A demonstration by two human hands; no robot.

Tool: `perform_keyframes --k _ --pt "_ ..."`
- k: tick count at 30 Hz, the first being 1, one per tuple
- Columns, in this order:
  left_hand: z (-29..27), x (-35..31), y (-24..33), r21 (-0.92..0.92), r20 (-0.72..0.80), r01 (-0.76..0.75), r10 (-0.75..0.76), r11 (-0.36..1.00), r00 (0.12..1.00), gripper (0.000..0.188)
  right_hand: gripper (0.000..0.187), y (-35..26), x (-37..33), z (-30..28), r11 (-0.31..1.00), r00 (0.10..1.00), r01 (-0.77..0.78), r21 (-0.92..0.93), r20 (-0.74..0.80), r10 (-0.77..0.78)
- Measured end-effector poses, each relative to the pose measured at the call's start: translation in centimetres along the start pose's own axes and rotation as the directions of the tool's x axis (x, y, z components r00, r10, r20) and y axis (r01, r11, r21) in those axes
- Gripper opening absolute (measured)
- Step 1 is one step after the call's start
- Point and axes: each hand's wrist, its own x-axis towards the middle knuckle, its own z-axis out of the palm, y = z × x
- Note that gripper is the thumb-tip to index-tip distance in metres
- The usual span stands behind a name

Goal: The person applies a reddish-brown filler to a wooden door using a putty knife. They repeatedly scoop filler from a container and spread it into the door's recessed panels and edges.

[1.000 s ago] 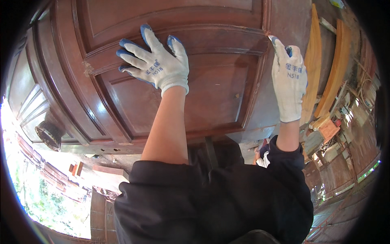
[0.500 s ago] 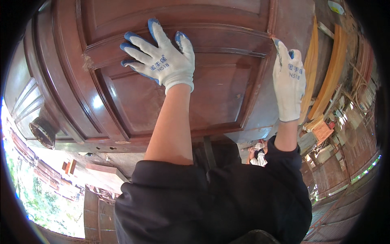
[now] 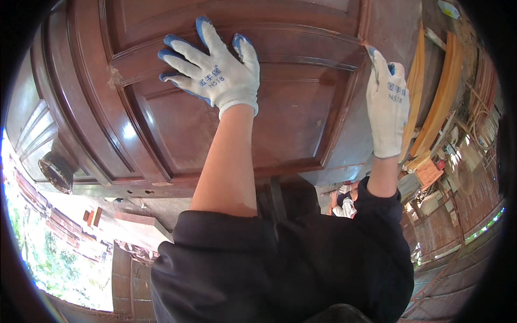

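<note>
A large reddish-brown wooden panelled door [image 3: 237, 132] lies beneath both hands. My left hand [image 3: 223, 78], in a white knitted glove with blue-coated fingertips, rests on it with the fingers spread across a rail between two recessed panels. Farther right, my right hand [image 3: 388, 102] wears a matching glove. Its index finger stretches forward and touches the door near a pale filler-like patch at a moulding corner. The other fingers curl inward, and whatever they may hold is hidden. Another pale patch [image 3: 114, 77] marks the moulding joint left of my left hand.
A dark round container [image 3: 56, 171] sits at the door's left end. Yellowish wooden boards [image 3: 439, 97] stand along the right side, with a small wooden block [image 3: 428, 173] below them. Another person [image 3: 344, 203] is partly visible behind my right arm. A pale box-like piece [image 3: 141, 227] lies at lower left.
The view has shifted slightly. My left hand has slid a little farther up the door, fingers still spread. My right index finger stays by the moulding corner.
</note>
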Motion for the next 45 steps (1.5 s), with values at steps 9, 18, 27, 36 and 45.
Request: perform_keyframes --k 9,18,27,36,45 --pt "0.3 0.1 -0.1 -0.036 -0.029 -0.015 0.014 0.999 0.999 0.066 0.031 -0.1 0.4 -0.3 0.999 0.999 -0.031 0.013 0.041 0.03" --pt "0.1 0.1 0.0 0.011 -0.017 -0.009 0.01 1.0 1.0 0.065 0.027 0.3 1.0 -0.5 1.0 1.0 -0.005 -0.016 0.021 0.006" --pt "0.4 0.1 -0.3 -0.027 -0.008 -0.003 0.003 1.0 1.0 0.068 0.028 1.4 1.5 -0.4 0.989 1.0 -0.019 0.145 -0.017 0.022" --pt "0.5 0.1 -0.2 -0.034 -0.031 -0.012 0.011 0.999 0.999 0.066 0.029 0.2 1.6 -0.6 0.991 0.996 -0.069 0.113 0.06 0.063" --pt "0.6 0.0 -0.3 -0.044 -0.03 -0.004 0.003 0.999 1.0 0.067 0.029 0.2 1.0 -0.6 0.993 0.997 -0.067 0.099 0.032 0.064"
